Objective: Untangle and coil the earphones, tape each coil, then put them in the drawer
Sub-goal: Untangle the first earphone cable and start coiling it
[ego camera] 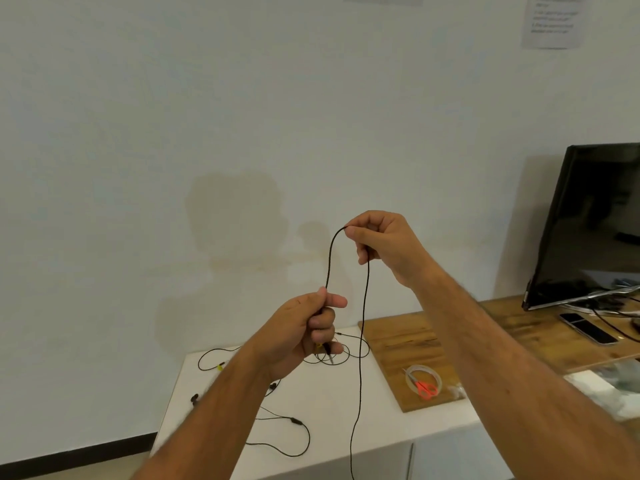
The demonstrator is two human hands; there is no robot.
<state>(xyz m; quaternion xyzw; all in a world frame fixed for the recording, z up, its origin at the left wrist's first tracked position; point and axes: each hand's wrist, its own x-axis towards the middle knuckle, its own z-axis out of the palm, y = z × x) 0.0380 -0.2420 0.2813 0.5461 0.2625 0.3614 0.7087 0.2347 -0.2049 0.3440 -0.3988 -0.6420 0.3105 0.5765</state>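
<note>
Earphones cable [363, 306] is pinched up high by the right hand [384, 244], fingers curled. Lower down it's gripped in the fisted left hand [308, 330], plug end included.

you have one view only, from the camera on your head, so nothing is shared with a second view. it faces forward and slightly down toward a pale wall [173, 133], which fills the upper half of the picture. your left hand [304, 327] and right hand [384, 244] sit close to the lens near the middle, with both forearms entering from the bottom edge. the white cabinet top [332, 403] lies below and beyond them, seen from above at an angle. the wooden board [408, 348] and the dark screen [595, 220] fall toward the right edge, where the wide lens bends lines.
</note>
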